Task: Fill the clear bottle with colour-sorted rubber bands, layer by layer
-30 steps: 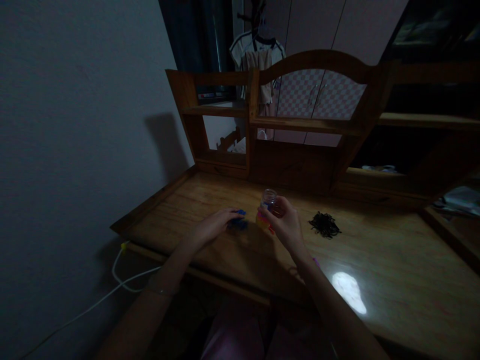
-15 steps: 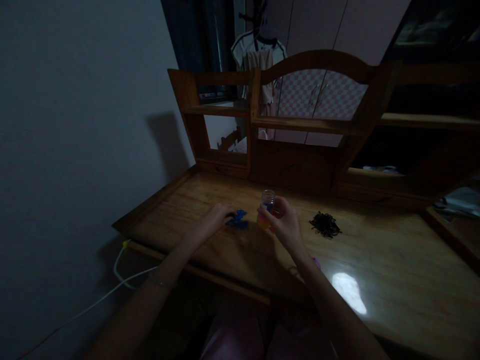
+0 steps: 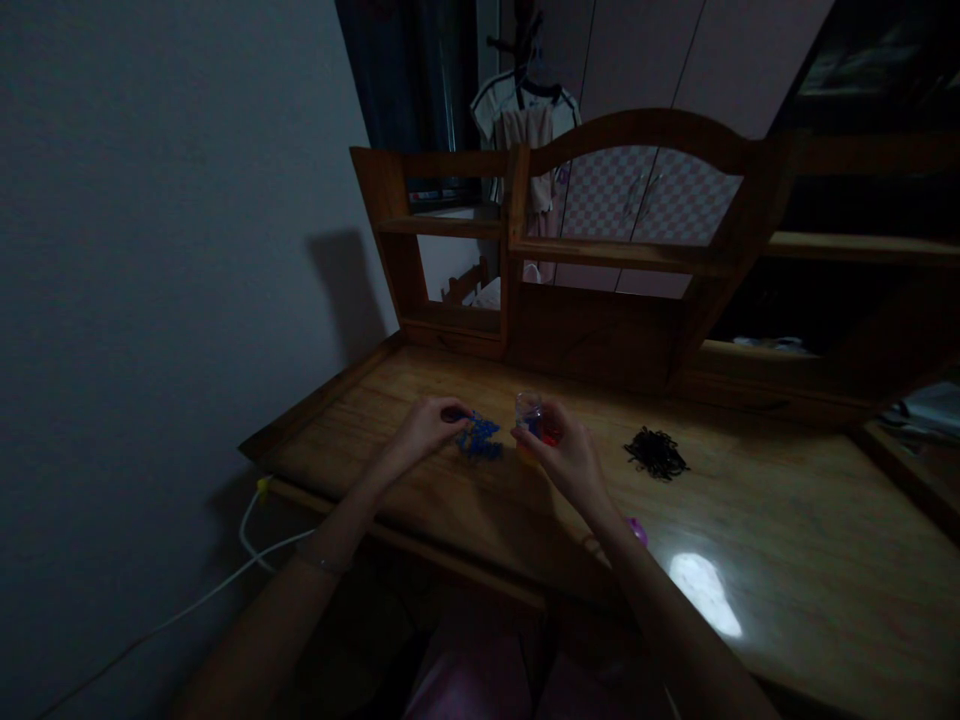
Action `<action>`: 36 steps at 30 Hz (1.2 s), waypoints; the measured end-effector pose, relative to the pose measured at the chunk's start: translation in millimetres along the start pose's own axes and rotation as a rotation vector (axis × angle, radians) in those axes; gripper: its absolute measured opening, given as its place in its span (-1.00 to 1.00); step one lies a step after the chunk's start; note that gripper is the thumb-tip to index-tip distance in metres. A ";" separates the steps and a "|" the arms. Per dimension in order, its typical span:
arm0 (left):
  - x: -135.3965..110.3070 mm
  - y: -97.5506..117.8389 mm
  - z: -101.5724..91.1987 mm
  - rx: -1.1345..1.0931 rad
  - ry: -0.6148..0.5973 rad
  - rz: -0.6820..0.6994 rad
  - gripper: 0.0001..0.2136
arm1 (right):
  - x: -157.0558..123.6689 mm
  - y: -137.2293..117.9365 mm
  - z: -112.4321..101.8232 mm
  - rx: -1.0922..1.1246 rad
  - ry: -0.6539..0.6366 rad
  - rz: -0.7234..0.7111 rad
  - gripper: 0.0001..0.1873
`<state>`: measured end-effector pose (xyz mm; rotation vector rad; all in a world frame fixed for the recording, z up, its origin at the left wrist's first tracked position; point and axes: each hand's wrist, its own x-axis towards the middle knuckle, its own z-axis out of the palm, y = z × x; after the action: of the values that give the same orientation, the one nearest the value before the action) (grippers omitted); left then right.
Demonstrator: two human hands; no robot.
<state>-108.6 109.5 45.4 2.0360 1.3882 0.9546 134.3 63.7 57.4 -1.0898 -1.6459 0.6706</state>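
A small pile of thin blue pieces that look like elastic bands (image 3: 481, 440) lies on the wooden desk. At its left edge, my left hand (image 3: 429, 428) is pinched, with some dark blue bands between thumb and fingers. My right hand (image 3: 564, 448) is wrapped around a small clear jar (image 3: 529, 405), which stands upright just right of the blue pile with its mouth open. Blue, red and yellow contents show through the jar wall. The jar's lower right side is hidden by my fingers.
A pile of black bands (image 3: 656, 454) lies to the right on the desk (image 3: 787, 510). A purple object (image 3: 637, 530) sits partly behind my right forearm. Wooden shelves (image 3: 615, 255) rise along the back. A white cable (image 3: 247, 540) hangs at the left corner.
My left hand has drawn back slightly left and up from the blue pile, uncovering more of it. The jar in my right hand has shifted slightly and the view has moved a little.
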 end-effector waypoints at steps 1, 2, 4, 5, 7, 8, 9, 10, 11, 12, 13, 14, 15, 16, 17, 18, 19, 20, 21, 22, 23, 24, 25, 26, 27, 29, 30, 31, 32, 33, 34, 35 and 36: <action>0.0 7.7 -4.3 -0.041 0.009 0.005 -0.83 | -1.1 -1.7 0.1 -0.016 -0.016 -0.017 -0.71; -0.4 17.6 -9.3 -0.078 0.018 0.014 -0.81 | -2.2 -3.3 0.3 -0.034 -0.030 -0.036 -0.71; -2.3 42.6 -20.6 -0.146 0.021 0.030 -0.78 | -4.5 -6.4 0.8 -0.076 -0.056 -0.071 -0.71; -3.8 56.3 -26.3 -0.168 0.023 0.036 -0.77 | -5.6 -7.7 1.1 -0.099 -0.068 -0.084 -0.70; -7.1 82.6 -36.5 -0.162 -0.004 0.071 -0.77 | -7.4 -9.7 1.8 -0.136 -0.088 -0.100 -0.67; -8.6 93.9 -40.4 -0.141 -0.031 0.089 -0.78 | -8.1 -10.3 2.2 -0.150 -0.093 -0.105 -0.65; -9.9 103.3 -43.3 -0.116 -0.067 0.106 -0.79 | -8.7 -10.7 2.7 -0.163 -0.095 -0.110 -0.64; -10.7 110.8 -45.1 -0.089 -0.103 0.123 -0.81 | -9.2 -11.0 3.2 -0.177 -0.091 -0.113 -0.64; -11.1 116.2 -45.9 -0.061 -0.146 0.140 -0.81 | -9.6 -11.0 3.8 -0.192 -0.088 -0.118 -0.63; -11.0 119.8 -45.8 -0.029 -0.185 0.159 -0.82 | -9.9 -11.0 4.3 -0.208 -0.086 -0.124 -0.63; -10.6 121.9 -45.0 0.009 -0.215 0.182 -0.83 | -10.3 -11.0 4.8 -0.227 -0.082 -0.130 -0.62; -9.8 122.8 -43.7 0.054 -0.240 0.208 -0.84 | -10.8 -11.0 5.3 -0.248 -0.081 -0.136 -0.61; -8.8 122.9 -42.3 0.104 -0.260 0.236 -0.84 | -11.4 -11.0 5.6 -0.271 -0.087 -0.146 -0.60; -7.7 122.4 -40.9 0.153 -0.274 0.261 -0.85 | -12.0 -11.2 5.8 -0.297 -0.095 -0.159 -0.60; -6.8 121.6 -39.7 0.196 -0.284 0.279 -0.86 | -12.6 -11.4 5.9 -0.323 -0.104 -0.173 -0.61; -6.1 120.8 -38.6 0.229 -0.293 0.290 -0.86 | -13.3 -11.6 6.1 -0.345 -0.114 -0.187 -0.60; -5.6 120.0 -37.7 0.251 -0.302 0.292 -0.87 | -13.9 -11.9 6.3 -0.360 -0.126 -0.199 -0.59; -5.5 119.4 -36.9 0.265 -0.302 0.286 -0.88 | -14.5 -12.2 6.7 -0.370 -0.135 -0.208 -0.58; -5.7 119.1 -36.3 0.275 -0.290 0.273 -0.89 | -14.9 -12.5 7.2 -0.374 -0.139 -0.213 -0.57; -6.2 119.0 -35.7 0.283 -0.271 0.256 -0.90 | -15.3 -12.7 7.8 -0.371 -0.141 -0.213 -0.56; -6.7 119.2 -35.1 0.292 -0.247 0.238 -0.90 | -15.6 -12.9 8.5 -0.363 -0.143 -0.213 -0.54; -7.3 119.7 -34.6 0.304 -0.220 0.220 -0.89 | -15.8 -13.2 9.2 -0.355 -0.140 -0.212 -0.53; -7.8 120.4 -34.1 0.316 -0.199 0.206 -0.90 | -16.0 -13.5 9.8 -0.347 -0.139 -0.209 -0.53; -8.1 121.3 -33.6 0.329 -0.191 0.197 -0.91 | -16.1 -14.0 10.2 -0.338 -0.139 -0.204 -0.53; -8.1 122.4 -33.3 0.342 -0.195 0.193 -0.92 | -16.1 -14.6 10.3 -0.331 -0.139 -0.197 -0.54; -7.5 124.7 -33.0 0.366 -0.208 0.197 -0.92 | -15.9 -16.5 10.0 -0.317 -0.132 -0.178 -0.57; -6.9 125.8 -33.1 0.376 -0.206 0.208 -0.91 | -15.8 -17.7 9.6 -0.307 -0.129 -0.167 -0.59; -6.2 126.8 -33.2 0.382 -0.197 0.227 -0.90 | -15.7 -18.7 9.2 -0.296 -0.126 -0.159 -0.60; -5.4 127.4 -33.3 0.384 -0.183 0.251 -0.89 | -15.6 -19.6 8.8 -0.285 -0.122 -0.153 -0.61; -4.6 127.7 -33.4 0.382 -0.165 0.279 -0.89 | -15.5 -20.2 8.5 -0.277 -0.121 -0.151 -0.60; -3.8 127.6 -33.3 0.378 -0.152 0.306 -0.88 | -15.4 -20.5 8.4 -0.272 -0.120 -0.148 -0.60; -3.1 127.1 -33.2 0.372 -0.145 0.328 -0.88 | -15.3 -20.4 8.3 -0.270 -0.120 -0.145 -0.60; -2.4 126.5 -33.1 0.367 -0.146 0.340 -0.88 | -15.1 -20.0 8.3 -0.270 -0.120 -0.142 -0.60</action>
<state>-60.5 62.2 157.4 2.6222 1.2318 0.6982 121.0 42.0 64.7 -1.1259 -1.9389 0.4370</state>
